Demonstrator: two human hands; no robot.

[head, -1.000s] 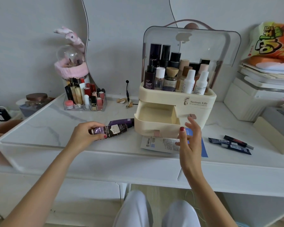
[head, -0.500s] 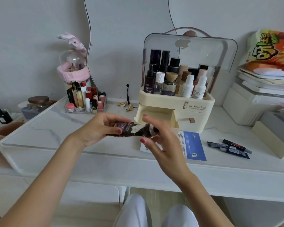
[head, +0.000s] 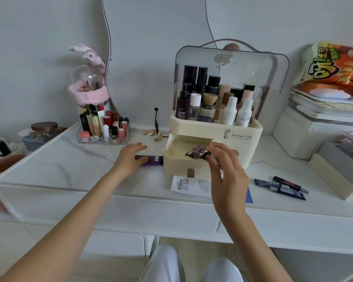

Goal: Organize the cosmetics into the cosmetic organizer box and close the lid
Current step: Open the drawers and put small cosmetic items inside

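Observation:
The cream cosmetic organizer box (head: 243,139) stands mid-table with its clear lid (head: 273,64) raised and several bottles upright in the top tray. Its upper left drawer (head: 175,157) is pulled out. My right hand (head: 224,169) grips a dark tube (head: 197,153) and holds it over that open drawer. My left hand (head: 130,157) lies flat on a purple tube (head: 153,160) that rests on the table just left of the drawer; its fingers look spread. Flat sachets (head: 190,185) lie in front of the box, and dark sample tubes (head: 281,187) lie to the right.
A clear lipstick rack (head: 104,127) stands at the back left by a pink headband on a glass dome (head: 88,86). White storage boxes (head: 306,131) and a snack bag (head: 334,66) fill the right side. A small clip (head: 151,132) lies behind the box.
The dark tube passed from my left hand to my right, which carried it over the open drawer. My left hand dropped onto the purple tube on the table.

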